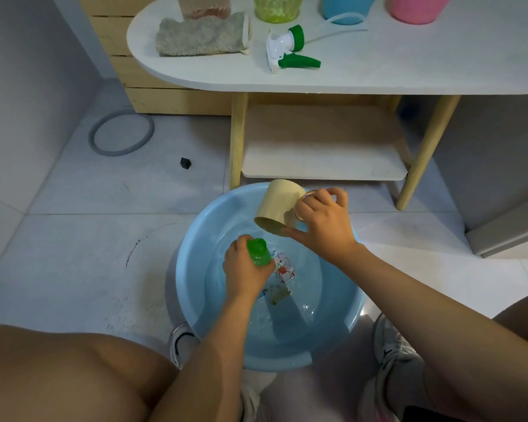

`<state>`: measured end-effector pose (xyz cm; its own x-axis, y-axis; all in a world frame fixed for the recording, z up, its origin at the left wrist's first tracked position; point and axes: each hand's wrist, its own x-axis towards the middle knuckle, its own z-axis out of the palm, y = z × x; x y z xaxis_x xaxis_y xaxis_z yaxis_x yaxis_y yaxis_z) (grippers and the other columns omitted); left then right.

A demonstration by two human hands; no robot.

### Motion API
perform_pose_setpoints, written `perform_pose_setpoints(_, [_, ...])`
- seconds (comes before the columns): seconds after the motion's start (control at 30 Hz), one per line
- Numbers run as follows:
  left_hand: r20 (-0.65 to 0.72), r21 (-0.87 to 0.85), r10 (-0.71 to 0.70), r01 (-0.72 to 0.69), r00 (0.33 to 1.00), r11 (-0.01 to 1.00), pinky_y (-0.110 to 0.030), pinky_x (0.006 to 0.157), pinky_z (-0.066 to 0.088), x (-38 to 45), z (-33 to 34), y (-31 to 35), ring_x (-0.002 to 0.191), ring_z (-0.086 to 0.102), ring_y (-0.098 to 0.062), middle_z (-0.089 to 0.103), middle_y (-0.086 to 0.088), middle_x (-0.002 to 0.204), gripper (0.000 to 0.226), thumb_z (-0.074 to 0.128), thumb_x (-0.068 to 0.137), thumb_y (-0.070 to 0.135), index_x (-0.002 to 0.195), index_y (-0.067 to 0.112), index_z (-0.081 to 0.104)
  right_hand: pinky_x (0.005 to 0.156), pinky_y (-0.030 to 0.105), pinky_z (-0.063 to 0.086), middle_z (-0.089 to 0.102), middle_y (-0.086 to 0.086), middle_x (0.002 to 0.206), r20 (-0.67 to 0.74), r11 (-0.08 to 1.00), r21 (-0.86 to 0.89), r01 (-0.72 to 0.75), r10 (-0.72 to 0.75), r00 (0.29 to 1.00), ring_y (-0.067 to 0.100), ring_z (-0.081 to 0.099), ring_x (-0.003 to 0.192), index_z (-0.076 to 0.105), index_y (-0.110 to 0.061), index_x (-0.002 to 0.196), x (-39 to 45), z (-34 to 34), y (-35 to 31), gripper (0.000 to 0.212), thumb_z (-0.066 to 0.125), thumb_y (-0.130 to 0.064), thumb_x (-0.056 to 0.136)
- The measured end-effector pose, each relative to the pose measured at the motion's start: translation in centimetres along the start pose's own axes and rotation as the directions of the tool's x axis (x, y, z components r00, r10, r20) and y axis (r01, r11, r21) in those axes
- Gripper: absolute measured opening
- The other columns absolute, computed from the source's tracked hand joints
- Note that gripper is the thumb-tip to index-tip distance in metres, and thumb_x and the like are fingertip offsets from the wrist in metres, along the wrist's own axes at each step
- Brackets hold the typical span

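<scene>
White tabletop (409,62) at the back. Blue plastic basin (183,287) on the floor below it, holding water. Beige cup (279,202) over the basin's far side, slanted with its mouth down; the right hand (323,226) has its grip curled round the base end.

Risk: the cup mouth is wide and the bottle neck narrow. Too steep a tilt would likely send water past the neck and over the fingers, and a wet bottle may slip.

Green bottle (259,252) is above the water, near the cup mouth but apart from it. Its long axis is near upright, with the open neck up and leaning slightly toward the cup. The left hand (244,269) has its grip wrapped round the bottle's body. Spray head (287,48) lies on the tabletop.
</scene>
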<state>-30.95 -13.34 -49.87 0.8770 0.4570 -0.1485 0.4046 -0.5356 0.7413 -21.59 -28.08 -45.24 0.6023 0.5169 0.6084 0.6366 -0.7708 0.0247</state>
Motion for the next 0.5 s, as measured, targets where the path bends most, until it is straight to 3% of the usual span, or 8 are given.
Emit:
perform_pose_setpoints(0.07, [0.000,0.024,0.019,-0.019,1.000,1.000,-0.044,0.086,0.048,-0.1,0.0,0.2,0.102,0.054,-0.026,0.058,-0.005,0.108,0.053,0.082,0.063,0.027,0.107,0.014,0.054,0.081,0.034,0.026,0.061,-0.001,0.059,0.120,0.990,0.016,-0.140,0.137,0.983,0.025,0.055,0.066,0.059,-0.012,0.061,0.4,-0.4,0.0,0.043,0.078,-0.050,0.061])
perform_pose_setpoints(0.13, [-0.008,0.042,0.039,-0.038,0.999,0.998,-0.045,0.087,0.047,-0.1,-0.1,0.5,0.102,0.054,-0.026,0.057,-0.005,0.108,0.054,0.082,0.062,0.027,0.107,0.014,0.055,0.079,0.033,0.022,0.061,0.001,0.061,0.233,0.953,0.024,-0.303,0.290,0.928,0.026,0.055,0.070,0.061,-0.012,0.064,0.8,-1.1,0.2,0.044,0.078,-0.052,0.062])
perform_pose_setpoints(0.27, [0.004,-0.121,-0.022,0.022,1.000,0.992,-0.029,0.080,0.043,-0.2,-1.5,2.2,0.098,0.054,-0.021,0.050,0.003,0.100,0.051,0.081,0.066,0.019,0.106,0.020,0.049,0.078,0.034,0.020,0.055,0.000,0.069,0.477,0.776,-0.048,-0.629,0.571,0.668,0.024,0.051,0.088,0.054,-0.017,0.069,2.0,-3.0,0.9,0.048,0.059,-0.064,0.077])
perform_pose_setpoints(0.4, [0.025,-0.212,-0.034,0.038,0.999,0.977,-0.023,0.075,0.037,-0.4,-4.1,4.8,0.093,0.055,-0.017,0.055,0.004,0.100,0.049,0.080,0.069,0.020,0.104,0.024,0.047,0.078,0.035,0.026,0.058,-0.003,0.065,0.628,0.561,0.031,-0.827,0.633,0.453,0.022,0.055,0.079,0.045,-0.019,0.058,3.8,-5.2,2.1,0.053,0.056,-0.068,0.076])
perform_pose_setpoints(0.5, [0.044,-0.212,0.001,0.008,0.999,0.977,-0.022,0.074,0.037,-0.4,-6.8,7.3,0.090,0.054,-0.012,0.057,0.005,0.101,0.052,0.081,0.070,0.023,0.109,0.023,0.048,0.071,0.033,0.030,0.048,-0.004,0.053,0.685,0.390,0.179,-0.903,0.610,0.399,0.018,0.047,0.063,0.041,-0.018,0.051,5.6,-7.8,2.7,0.057,0.061,-0.065,0.074])
